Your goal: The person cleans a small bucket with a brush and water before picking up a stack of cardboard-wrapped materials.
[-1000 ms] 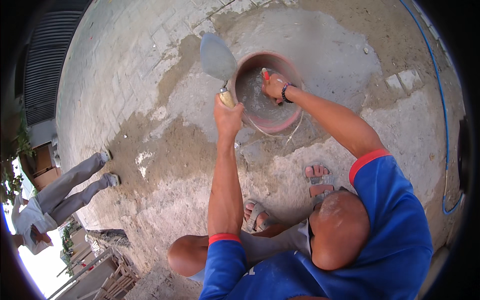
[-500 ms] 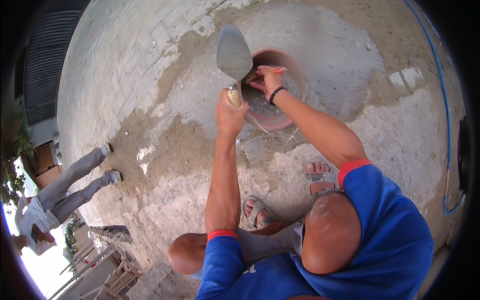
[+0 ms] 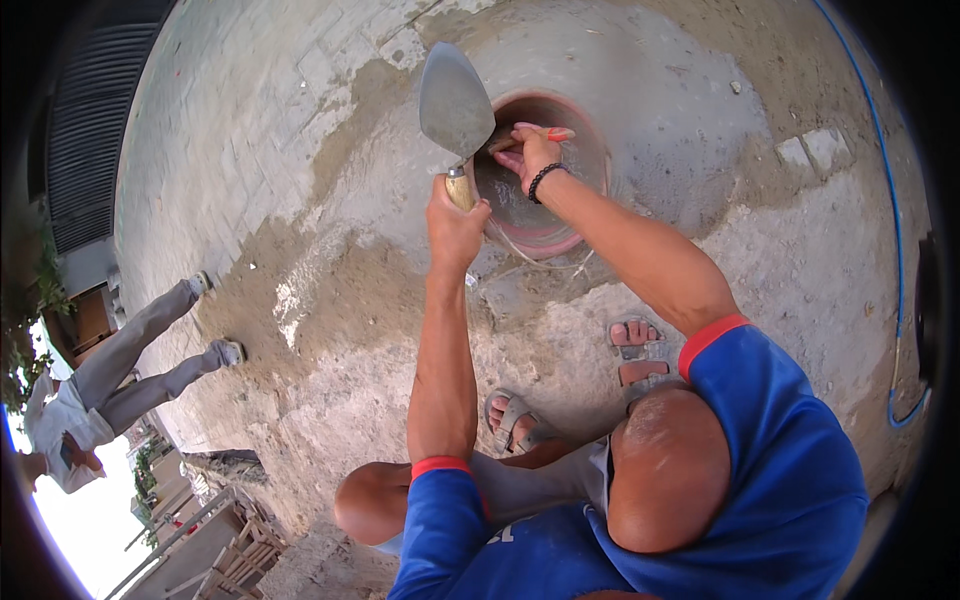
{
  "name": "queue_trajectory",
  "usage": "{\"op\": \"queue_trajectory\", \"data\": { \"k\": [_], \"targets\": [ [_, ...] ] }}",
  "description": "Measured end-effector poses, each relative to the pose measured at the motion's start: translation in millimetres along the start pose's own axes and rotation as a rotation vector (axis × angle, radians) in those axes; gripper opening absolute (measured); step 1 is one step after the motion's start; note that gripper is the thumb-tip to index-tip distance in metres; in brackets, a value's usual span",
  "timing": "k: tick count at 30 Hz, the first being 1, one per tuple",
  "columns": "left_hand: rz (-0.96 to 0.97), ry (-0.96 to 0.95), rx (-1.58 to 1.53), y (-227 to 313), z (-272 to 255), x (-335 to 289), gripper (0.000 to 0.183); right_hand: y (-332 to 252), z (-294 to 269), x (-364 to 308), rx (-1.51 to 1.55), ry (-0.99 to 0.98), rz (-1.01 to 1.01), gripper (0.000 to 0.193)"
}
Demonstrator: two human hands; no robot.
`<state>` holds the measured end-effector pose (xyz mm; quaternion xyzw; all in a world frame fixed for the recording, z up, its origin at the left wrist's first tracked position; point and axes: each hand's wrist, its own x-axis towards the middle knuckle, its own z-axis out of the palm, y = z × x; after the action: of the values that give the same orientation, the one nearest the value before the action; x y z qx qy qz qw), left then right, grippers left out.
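My left hand [image 3: 458, 225] is wrapped round the wooden handle of a trowel [image 3: 457, 98]. Its broad grey blade points away from me, beside the left rim of a round reddish bucket [image 3: 548, 246]. Over the bucket's mouth, my right hand [image 3: 538, 158] has its fingers closed on a slim tool with an orange-red end [image 3: 560, 133]. The tool's brownish other end lies near the lower part of the trowel blade; whether they touch I cannot tell. Murky water [image 3: 530, 208] shows inside the bucket, partly hidden by my right hand.
Wet grey cement ground [image 3: 680, 110] surrounds the bucket, whose thin wire handle hangs on my side. A blue hose [image 3: 888, 200] curves along the right. Two pale blocks [image 3: 826, 150] sit at the right. Another person [image 3: 140, 350] walks at the left, near stacked wood [image 3: 245, 560].
My left hand and the trowel have shifted slightly left and away from me. The right hand with its slim tool has moved a little left. The other person's legs have moved.
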<state>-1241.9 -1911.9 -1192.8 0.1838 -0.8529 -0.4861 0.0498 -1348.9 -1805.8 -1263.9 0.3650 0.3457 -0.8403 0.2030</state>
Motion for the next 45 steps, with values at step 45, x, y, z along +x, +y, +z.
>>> {"op": "queue_trajectory", "data": {
  "k": [45],
  "targets": [
    [-0.073, -0.006, 0.018, 35.9, 3.4, -3.2, 0.038, -75.5, -45.4, 5.9, -2.036, -0.509, -0.698, 0.018]
  ]
}}
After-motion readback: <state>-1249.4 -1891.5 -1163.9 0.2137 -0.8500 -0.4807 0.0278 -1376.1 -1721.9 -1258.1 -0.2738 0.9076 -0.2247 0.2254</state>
